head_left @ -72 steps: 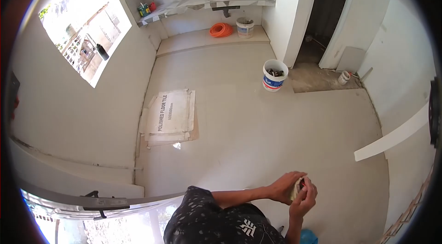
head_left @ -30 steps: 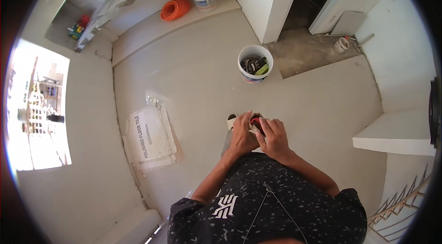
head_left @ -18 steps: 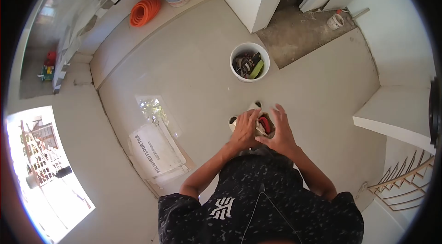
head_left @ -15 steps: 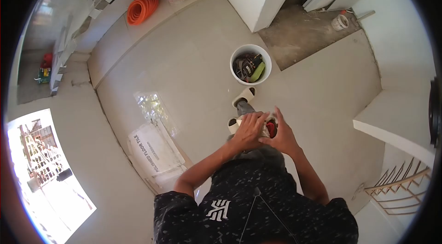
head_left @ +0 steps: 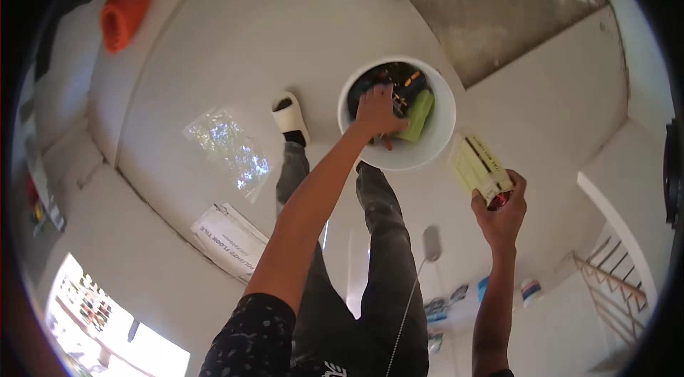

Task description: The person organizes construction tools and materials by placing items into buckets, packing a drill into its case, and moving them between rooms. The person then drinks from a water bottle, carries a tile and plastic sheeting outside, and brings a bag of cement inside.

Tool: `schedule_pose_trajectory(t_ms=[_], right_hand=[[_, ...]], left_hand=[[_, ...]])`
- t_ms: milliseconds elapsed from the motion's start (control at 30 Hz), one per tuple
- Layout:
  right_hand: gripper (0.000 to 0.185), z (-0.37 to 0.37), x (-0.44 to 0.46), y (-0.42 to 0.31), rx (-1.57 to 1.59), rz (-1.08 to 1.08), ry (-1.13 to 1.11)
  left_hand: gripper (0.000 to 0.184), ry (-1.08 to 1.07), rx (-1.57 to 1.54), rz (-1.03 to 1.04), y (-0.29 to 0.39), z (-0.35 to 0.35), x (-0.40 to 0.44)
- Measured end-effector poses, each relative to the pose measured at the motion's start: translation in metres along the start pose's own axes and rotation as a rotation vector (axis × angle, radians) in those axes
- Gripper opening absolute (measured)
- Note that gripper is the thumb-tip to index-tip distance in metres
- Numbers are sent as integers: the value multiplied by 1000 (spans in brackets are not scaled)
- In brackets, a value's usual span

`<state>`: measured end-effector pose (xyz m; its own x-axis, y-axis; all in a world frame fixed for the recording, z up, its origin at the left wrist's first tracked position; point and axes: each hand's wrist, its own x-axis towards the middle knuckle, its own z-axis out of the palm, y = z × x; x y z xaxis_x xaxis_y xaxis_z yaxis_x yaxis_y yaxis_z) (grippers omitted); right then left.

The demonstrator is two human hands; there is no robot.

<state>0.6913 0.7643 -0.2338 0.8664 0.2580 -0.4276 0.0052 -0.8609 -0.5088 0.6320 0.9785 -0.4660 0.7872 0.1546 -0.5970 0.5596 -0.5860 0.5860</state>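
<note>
My left hand (head_left: pixel 377 113) reaches down into a white bucket (head_left: pixel 443 121), thumb apart from the extended fingers. Its fingertips are over dark tools (head_left: pixel 412 79) there, and I cannot make out whether they touch one. Beside that hand, a yellow-green object (head_left: pixel 422 115) leans inside the bucket. Off to the right of the bucket, my right hand (head_left: pixel 502 210) is closed around a pale yellow printed box (head_left: pixel 479 165) and holds it tilted. Something red (head_left: pixel 500 199) shows at the box's near end, partly covered by the fingers.
A white slipper (head_left: pixel 288 112) is on my foot left of the bucket. A floor tile carton (head_left: pixel 229 240) lies at the lower left, and an orange coiled hose (head_left: pixel 127 12) at the upper left. Stair railing (head_left: pixel 613 281) stands at the right, and bare concrete (head_left: pixel 470 17) lies beyond the bucket.
My hands were together in front of my body and are now apart. The left has gone forward into the bucket; the right has moved right with the box. The view has shifted closer to the bucket.
</note>
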Motion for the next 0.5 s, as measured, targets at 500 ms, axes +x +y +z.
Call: schedule_pose_trajectory(t_ms=[500], right_hand=[[55,153,26,38,252,271,280]], left_hand=[[111,42,83,-183,-13,31,67]])
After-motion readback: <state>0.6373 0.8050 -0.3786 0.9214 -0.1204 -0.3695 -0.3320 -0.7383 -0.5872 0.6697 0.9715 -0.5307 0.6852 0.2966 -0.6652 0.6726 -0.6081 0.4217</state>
